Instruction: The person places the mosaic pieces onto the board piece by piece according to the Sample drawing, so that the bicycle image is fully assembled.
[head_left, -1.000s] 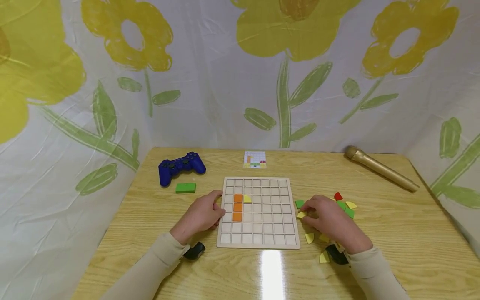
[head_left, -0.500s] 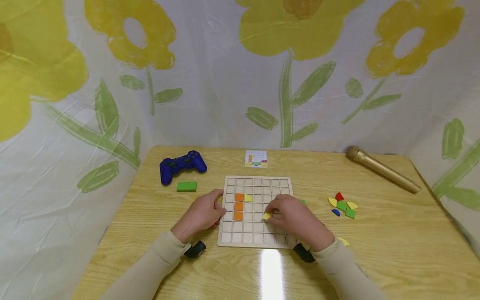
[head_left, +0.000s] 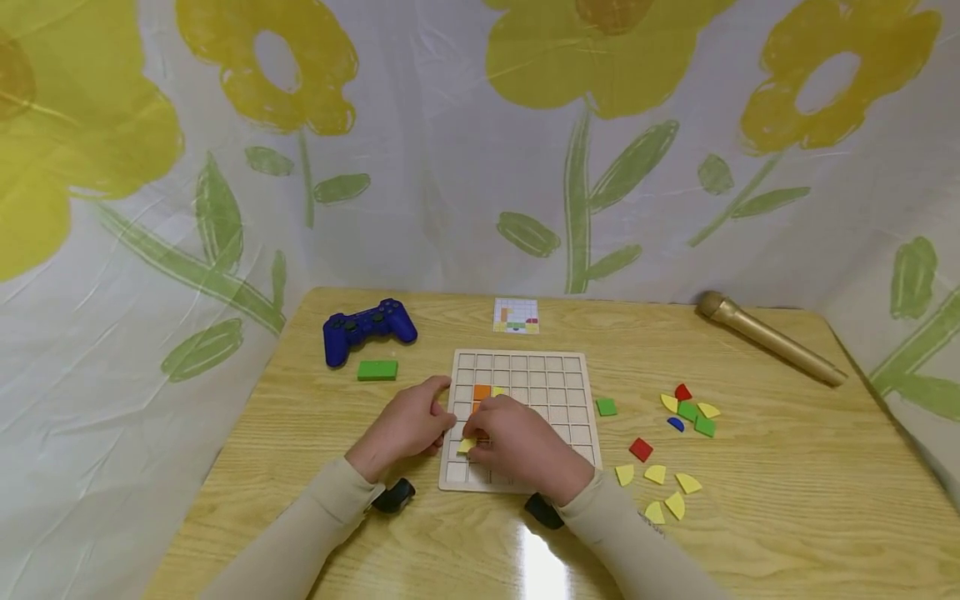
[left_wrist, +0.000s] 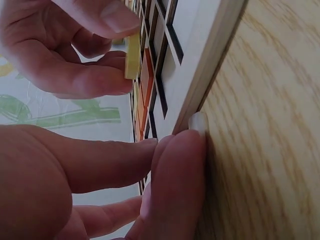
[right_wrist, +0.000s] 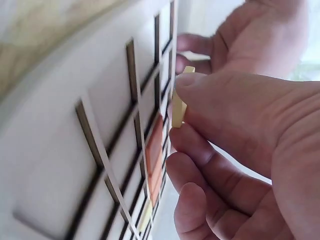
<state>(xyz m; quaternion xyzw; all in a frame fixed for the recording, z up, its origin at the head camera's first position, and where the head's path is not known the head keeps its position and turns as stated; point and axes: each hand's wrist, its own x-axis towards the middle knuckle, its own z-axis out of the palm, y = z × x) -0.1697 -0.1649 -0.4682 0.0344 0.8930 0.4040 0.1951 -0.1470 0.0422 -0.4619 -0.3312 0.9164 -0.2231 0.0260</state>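
A pale wooden grid board [head_left: 557,400] lies in the middle of the table. My left hand [head_left: 401,423] grips its left edge between thumb and finger. Over the lower left part of the board, my right hand [head_left: 528,446] pinches a yellow quarter-circle tile [head_left: 466,447]. In the right wrist view, that tile [right_wrist: 178,111] stands on edge between thumb and finger, just off the board's face. An orange square tile [head_left: 482,391] sits in the grid with a yellow tile [head_left: 498,391] beside it. My right hand hides much of the orange column below.
Loose yellow tiles [head_left: 655,474], a red square tile [head_left: 641,450] and green tiles [head_left: 606,407] lie right of the board. Behind it is a pattern card [head_left: 516,317]. A blue game controller [head_left: 369,330], green block [head_left: 377,371] and gold microphone [head_left: 772,337] lie farther out.
My right hand has picked up a yellow tile from the table on the right and carried it leftward across the board. My left hand stays at the board's left edge.
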